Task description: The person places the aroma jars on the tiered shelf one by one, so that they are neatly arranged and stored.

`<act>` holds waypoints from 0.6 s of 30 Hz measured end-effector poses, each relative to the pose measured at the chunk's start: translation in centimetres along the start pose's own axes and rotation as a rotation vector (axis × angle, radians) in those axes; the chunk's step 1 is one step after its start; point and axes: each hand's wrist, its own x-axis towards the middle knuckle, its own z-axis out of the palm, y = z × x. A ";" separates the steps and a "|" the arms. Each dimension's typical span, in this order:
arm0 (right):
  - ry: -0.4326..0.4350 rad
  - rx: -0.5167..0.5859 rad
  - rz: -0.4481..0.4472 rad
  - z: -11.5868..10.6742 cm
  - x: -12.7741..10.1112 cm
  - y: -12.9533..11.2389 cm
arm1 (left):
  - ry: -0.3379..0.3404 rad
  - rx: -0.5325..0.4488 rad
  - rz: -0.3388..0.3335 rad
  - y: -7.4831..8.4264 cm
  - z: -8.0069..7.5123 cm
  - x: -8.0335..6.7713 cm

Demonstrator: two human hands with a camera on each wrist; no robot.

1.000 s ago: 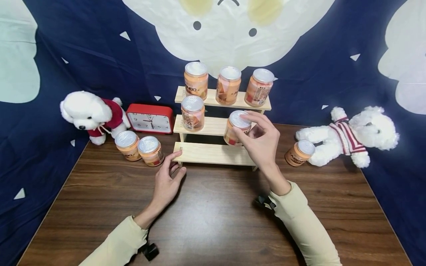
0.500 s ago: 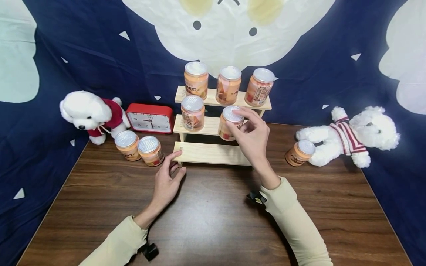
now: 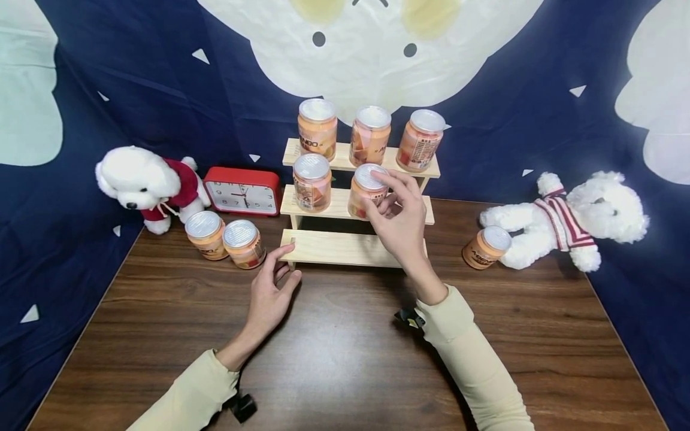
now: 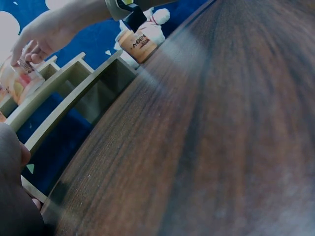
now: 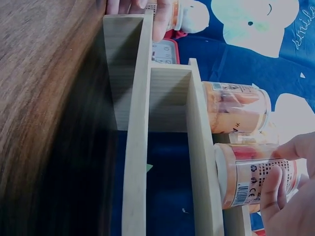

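Note:
A three-step wooden display shelf (image 3: 345, 248) stands on the table in the head view. My right hand (image 3: 401, 218) holds an orange jar (image 3: 362, 194) with a silver lid, thumb and fingers at its side and lid. In the right wrist view the jar's base (image 5: 220, 172) is right at the middle step, upright beside another jar (image 3: 312, 185). At the left end of the lowest step, my left hand (image 3: 269, 299) grips the board's corner; in the right wrist view its fingers (image 5: 160, 22) lie on both sides of the board.
Several jars (image 3: 372, 137) line the top step. Two more jars (image 3: 242, 245) stand left of the shelf, before a red clock (image 3: 242, 191) and a white plush dog (image 3: 140, 179). At right, one jar (image 3: 485, 248) stands beside a lying plush toy (image 3: 560, 221).
My right hand has moved left and back with the jar, bringing it over the middle step closer to the jar there. The left hand has stayed at the shelf's corner.

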 end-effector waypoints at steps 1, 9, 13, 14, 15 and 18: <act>-0.002 -0.004 -0.004 0.0 0.0 0.1 | 0.001 0.000 0.001 0.0 0.0 0.0; -0.003 -0.030 -0.034 0.2 -0.2 0.4 | 0.003 0.001 0.009 0.0 0.1 0.0; -0.012 -0.041 -0.043 0.2 -0.2 0.3 | 0.011 0.007 0.029 -0.2 0.1 0.0; -0.013 -0.040 -0.043 0.2 -0.2 0.3 | 0.013 0.008 0.036 -0.3 0.1 0.0; -0.014 -0.039 -0.044 0.3 -0.2 0.3 | 0.016 0.007 0.043 -0.4 0.1 0.0; -0.018 -0.031 -0.041 0.4 -0.2 0.3 | 0.030 0.002 0.066 -0.9 0.1 0.0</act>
